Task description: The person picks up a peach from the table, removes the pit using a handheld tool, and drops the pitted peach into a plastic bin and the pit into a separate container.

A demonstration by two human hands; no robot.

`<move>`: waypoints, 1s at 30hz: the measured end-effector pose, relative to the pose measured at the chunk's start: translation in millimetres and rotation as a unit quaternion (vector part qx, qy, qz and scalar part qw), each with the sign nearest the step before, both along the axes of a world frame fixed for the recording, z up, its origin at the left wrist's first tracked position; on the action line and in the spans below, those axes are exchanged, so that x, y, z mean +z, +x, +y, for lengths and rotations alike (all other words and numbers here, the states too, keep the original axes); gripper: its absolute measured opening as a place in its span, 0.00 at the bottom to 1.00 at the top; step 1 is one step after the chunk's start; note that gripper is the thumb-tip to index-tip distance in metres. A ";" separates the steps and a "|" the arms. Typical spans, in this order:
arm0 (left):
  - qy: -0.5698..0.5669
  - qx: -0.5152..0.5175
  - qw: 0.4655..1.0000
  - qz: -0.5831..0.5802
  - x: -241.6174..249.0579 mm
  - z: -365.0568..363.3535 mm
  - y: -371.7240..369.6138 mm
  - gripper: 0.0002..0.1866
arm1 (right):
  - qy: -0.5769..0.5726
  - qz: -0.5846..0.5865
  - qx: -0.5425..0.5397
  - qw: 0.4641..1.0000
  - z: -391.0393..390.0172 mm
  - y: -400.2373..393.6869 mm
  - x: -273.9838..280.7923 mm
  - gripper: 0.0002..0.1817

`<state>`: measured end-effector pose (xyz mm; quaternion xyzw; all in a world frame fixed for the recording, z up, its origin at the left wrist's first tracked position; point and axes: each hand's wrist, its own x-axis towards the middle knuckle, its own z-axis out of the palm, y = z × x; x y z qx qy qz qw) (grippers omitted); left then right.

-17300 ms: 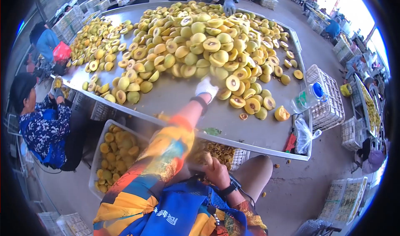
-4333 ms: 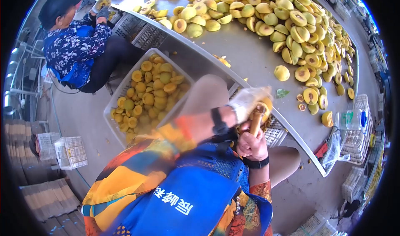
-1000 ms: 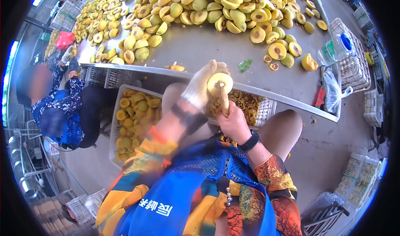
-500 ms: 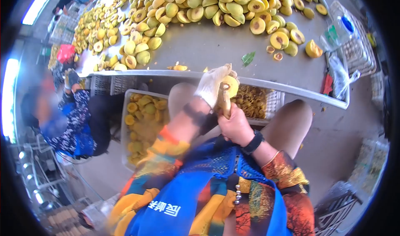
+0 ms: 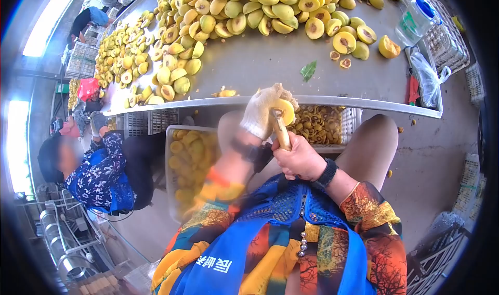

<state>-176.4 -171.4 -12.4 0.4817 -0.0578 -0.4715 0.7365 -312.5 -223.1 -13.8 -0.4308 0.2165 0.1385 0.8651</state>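
Blue apron fabric (image 5: 228,253) over a bright patterned shirt fills the bottom of the frame, and just above it, at centre, my bare right hand (image 5: 299,157), a black watch at the wrist, is wrapped tight round the wooden handle of a pitting tool (image 5: 282,133) that points up into the fruit. My left hand (image 5: 260,113), in a white cotton glove, is curled round a halved yellow peach (image 5: 285,110), cut face turned toward me, with the tool's tip touching its hollow. Both hands sit between my bare knees, just below the metal table's front edge (image 5: 332,103). Under that edge, right of centre, a white crate (image 5: 317,124) holds dark-centred pieces too small to tell apart; to its left, a pale tub (image 5: 189,159) is heaped with yellow fruit halves. At the left of the frame a co-worker in a dark floral top (image 5: 101,178) sits beside the table, one gloved hand raised toward its corner. On the tabletop beyond, a green leaf (image 5: 308,70) and two small scraps lie on bare metal, and behind them a broad pile of halved peaches (image 5: 249,9) runs across the upper frame. At the upper right stand a clear water bottle with a blue cap (image 5: 413,19) and a crumpled plastic bag (image 5: 426,76).
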 end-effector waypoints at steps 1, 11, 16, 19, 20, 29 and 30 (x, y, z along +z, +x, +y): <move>0.025 0.009 0.996 -0.086 -0.7 0.4 -1.4 0.15 | 0.029 0.012 0.007 0.999 -2.0 -0.6 2.0 0.08; 0.019 -0.003 0.999 0.033 3.4 4.0 1.8 0.14 | 0.031 0.003 0.023 0.999 3.1 1.6 -10.0 0.09; 0.050 -0.012 0.988 -0.145 -7.9 14.1 -0.5 0.14 | 0.053 0.024 0.047 0.997 7.7 -2.3 -14.1 0.09; 0.004 0.049 0.997 -0.063 -4.6 12.4 -2.6 0.14 | 0.152 0.042 0.045 0.986 5.2 0.1 -3.5 0.09; 0.009 0.069 0.997 -0.021 -3.2 11.8 -2.4 0.13 | 0.176 0.042 0.045 0.983 4.2 2.3 -1.7 0.08; 0.066 -0.008 0.946 -0.316 7.5 21.4 0.2 0.08 | 0.267 0.014 0.083 0.960 7.6 -0.9 -7.9 0.08; 0.091 -0.025 0.961 -0.261 11.8 22.3 3.7 0.10 | 0.262 0.014 0.077 0.962 8.1 0.7 -3.2 0.08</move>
